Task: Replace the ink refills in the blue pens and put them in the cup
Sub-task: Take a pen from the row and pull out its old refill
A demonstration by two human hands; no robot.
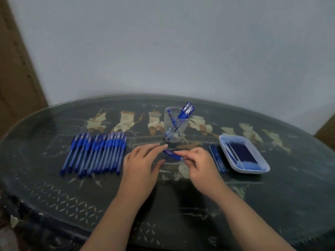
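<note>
Two forearms are reaching over a dark patterned table, the right hand pinching a blue pen by one end while the left hand is hovering beside it, fingers straight and gripping nothing. Just behind them, a clear cup is holding several pens upright. A row of blue pens is lying to the left. To the right, loose refills are lying beside a white tray.

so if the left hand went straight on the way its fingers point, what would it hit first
Probably the clear cup, which stands just past the left hand's fingers. The pen pinched by the right hand lies just beside that line; depth is unclear from one view.
</note>
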